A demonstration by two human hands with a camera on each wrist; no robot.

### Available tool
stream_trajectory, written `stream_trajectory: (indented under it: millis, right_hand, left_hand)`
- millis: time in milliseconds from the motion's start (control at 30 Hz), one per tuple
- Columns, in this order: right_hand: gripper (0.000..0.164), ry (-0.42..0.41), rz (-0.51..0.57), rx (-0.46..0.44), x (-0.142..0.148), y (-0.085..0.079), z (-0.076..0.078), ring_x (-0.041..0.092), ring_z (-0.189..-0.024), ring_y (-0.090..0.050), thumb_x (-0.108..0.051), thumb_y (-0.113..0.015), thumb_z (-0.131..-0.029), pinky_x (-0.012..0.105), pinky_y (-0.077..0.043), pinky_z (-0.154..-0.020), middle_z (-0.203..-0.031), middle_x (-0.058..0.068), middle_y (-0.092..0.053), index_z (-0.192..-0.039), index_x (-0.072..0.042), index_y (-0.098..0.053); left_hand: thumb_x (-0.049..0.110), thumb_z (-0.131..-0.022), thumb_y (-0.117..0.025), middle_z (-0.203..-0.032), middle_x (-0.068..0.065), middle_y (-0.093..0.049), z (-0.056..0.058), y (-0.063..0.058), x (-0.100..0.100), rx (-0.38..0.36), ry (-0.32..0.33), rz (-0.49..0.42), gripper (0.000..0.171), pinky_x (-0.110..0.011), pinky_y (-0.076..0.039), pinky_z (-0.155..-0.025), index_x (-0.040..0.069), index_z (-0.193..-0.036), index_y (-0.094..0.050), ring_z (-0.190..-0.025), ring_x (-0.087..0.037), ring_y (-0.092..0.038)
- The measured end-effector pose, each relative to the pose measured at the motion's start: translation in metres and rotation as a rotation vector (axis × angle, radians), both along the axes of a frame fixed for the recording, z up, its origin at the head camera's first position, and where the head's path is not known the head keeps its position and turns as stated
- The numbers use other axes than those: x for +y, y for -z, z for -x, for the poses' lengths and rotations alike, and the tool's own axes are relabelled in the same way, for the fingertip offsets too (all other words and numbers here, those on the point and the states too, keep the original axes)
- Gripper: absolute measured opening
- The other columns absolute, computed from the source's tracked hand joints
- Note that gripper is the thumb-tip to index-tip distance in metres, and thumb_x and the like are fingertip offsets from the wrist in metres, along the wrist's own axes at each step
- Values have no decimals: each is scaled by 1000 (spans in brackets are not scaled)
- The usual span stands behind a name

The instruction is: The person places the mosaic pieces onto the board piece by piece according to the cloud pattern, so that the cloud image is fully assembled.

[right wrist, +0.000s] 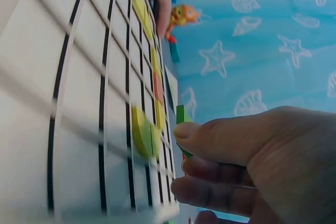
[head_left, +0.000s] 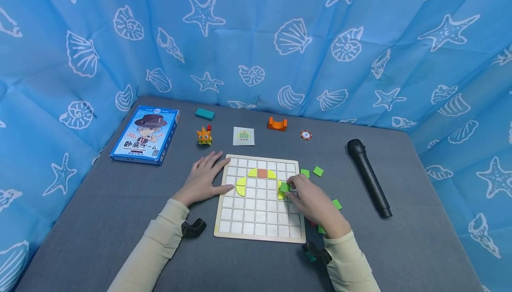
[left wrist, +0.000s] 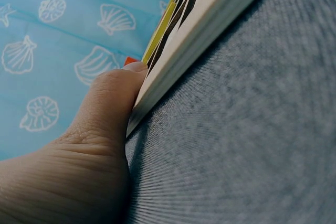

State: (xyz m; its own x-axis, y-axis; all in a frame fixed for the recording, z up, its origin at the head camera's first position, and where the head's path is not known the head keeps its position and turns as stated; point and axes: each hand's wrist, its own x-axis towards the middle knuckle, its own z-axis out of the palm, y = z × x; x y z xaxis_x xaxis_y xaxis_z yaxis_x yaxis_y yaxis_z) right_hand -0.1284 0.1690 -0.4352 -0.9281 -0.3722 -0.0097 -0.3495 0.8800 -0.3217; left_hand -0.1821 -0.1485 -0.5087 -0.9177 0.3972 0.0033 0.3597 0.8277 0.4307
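Note:
A square wooden grid board [head_left: 250, 217] with white cells lies on the grey table. My left hand [head_left: 203, 180] rests at its left edge with fingers spread, the thumb [left wrist: 113, 95] touching the rim in the left wrist view. Between thumb and fingers my right hand [head_left: 316, 201] pinches a green square tile [head_left: 285, 187], held over the right side of the board. Yellow quarter-round tiles [head_left: 241, 186] sit in cells on the left, top and right, and an orange-red square tile [head_left: 262, 174] sits between the top two. The held tile partly covers the right yellow pair [right wrist: 145, 134].
Loose green tiles [head_left: 318, 171] lie right of the board, some partly hidden by the right arm. Behind it are a pattern card [head_left: 243, 136], an orange toy figure [head_left: 204, 136], a teal block [head_left: 205, 114], an orange block [head_left: 277, 124] and a chip [head_left: 306, 135]. A boxed game [head_left: 146, 134] and microphone [head_left: 370, 178] flank them.

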Motion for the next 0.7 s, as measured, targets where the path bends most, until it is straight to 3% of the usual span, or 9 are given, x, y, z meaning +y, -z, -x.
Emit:
stream_trajectory:
  millis: [433,700]
  right_hand:
    - [26,-120,4,-52,-45,6,18,8,-80,-54,-18,-70,-89,27,-50,-72,-97,-1,-59,-112,-9,-62]
    - [26,-154,-34,-21,-63,11,25,9,-79,-54,-18,-70,-88,28,-51,-72,-96,0,-60,-112,-9,-63]
  left_hand:
    - [72,-81,-54,-160,-6,-18,1,2,-1,6,4,0,89,-58,-13,-113,28,-153,-25,-148,-28,-9]
    - [72,-82,-53,-160,-5,-17,1,2,-1,7,9,-1,88,-58,-13,-113,29,-153,-25,-148,-28,-9]
